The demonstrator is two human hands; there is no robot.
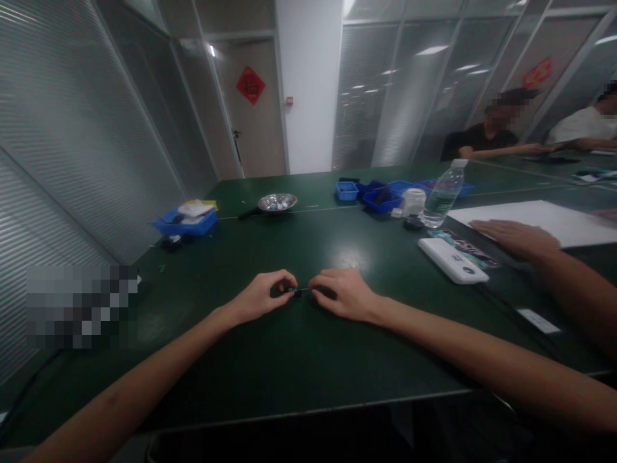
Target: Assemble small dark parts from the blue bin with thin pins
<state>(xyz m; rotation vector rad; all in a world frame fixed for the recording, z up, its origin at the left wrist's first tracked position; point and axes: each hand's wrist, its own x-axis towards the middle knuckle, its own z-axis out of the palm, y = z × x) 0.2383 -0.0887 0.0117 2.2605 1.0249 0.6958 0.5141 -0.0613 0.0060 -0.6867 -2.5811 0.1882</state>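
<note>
Over the middle of the green table (289, 360), my left hand (263, 297) pinches a small dark part with a bit of green (295, 292) between thumb and forefinger. Its exact kind is too small to make out. A thin, pale rod (304, 289) runs from this part towards my right hand (344, 292). The fingers of that hand are closed at the rod's other end, and its tip is hidden by them. Both hands stay low, close to the tabletop, with only a narrow gap between their fingertips.
A white power bank (453, 260), a water bottle (443, 196) and another person's hand (515, 236) on white paper (544, 215) are at right. Farther back stand a metal bowl (277, 204), a blue tray (186, 224) and several blue bins (380, 200). Two people sit beyond.
</note>
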